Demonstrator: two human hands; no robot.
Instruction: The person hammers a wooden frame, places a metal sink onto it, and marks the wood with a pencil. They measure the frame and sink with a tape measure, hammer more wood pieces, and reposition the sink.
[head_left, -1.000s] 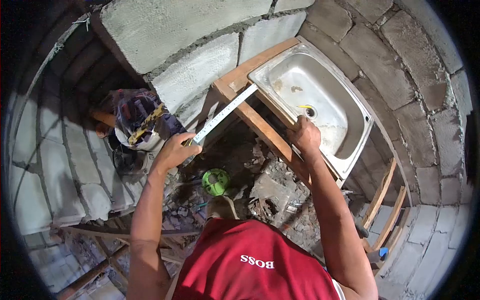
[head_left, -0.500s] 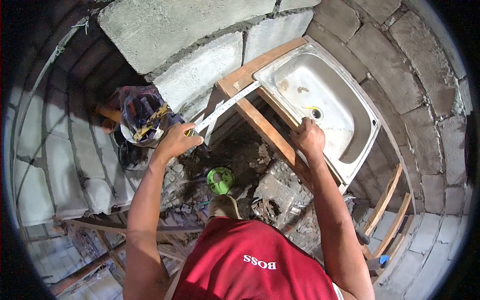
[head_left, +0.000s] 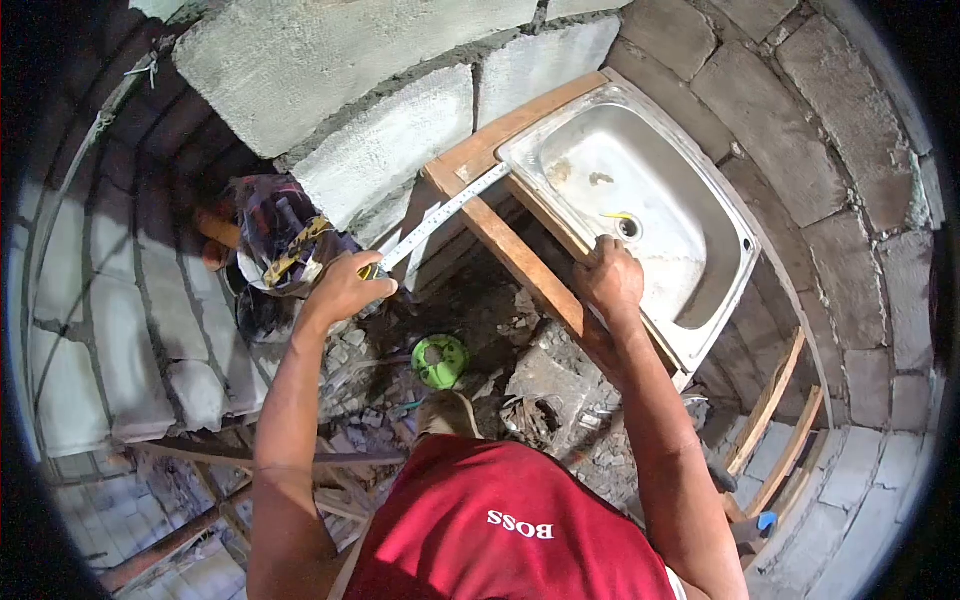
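My left hand (head_left: 345,291) is closed around a tape measure (head_left: 371,272), whose yellow and black case is partly covered by the fingers. Its pale blade (head_left: 443,214) runs up and right to the near-left corner of a stainless steel sink (head_left: 680,270). The sink lies in a wooden frame (head_left: 520,262). At its near rim rests my right hand (head_left: 609,278), fingers curled and closed; whatever they hold, if anything, is hidden. A small yellow strip (head_left: 617,215) lies beside the drain hole (head_left: 628,229), just beyond the right fingertips.
Grey block walls (head_left: 400,130) rise behind and around the sink. To the left sits a plastic bag of mixed items (head_left: 285,235). A green container (head_left: 440,361) stands on rubble-strewn ground (head_left: 560,385). Wooden slats (head_left: 765,410) stand at the right.
The view has shifted slightly, so the sink, frame and left hand appear a little farther left. Both hands keep their places, and the tape blade stays extended to the sink corner.
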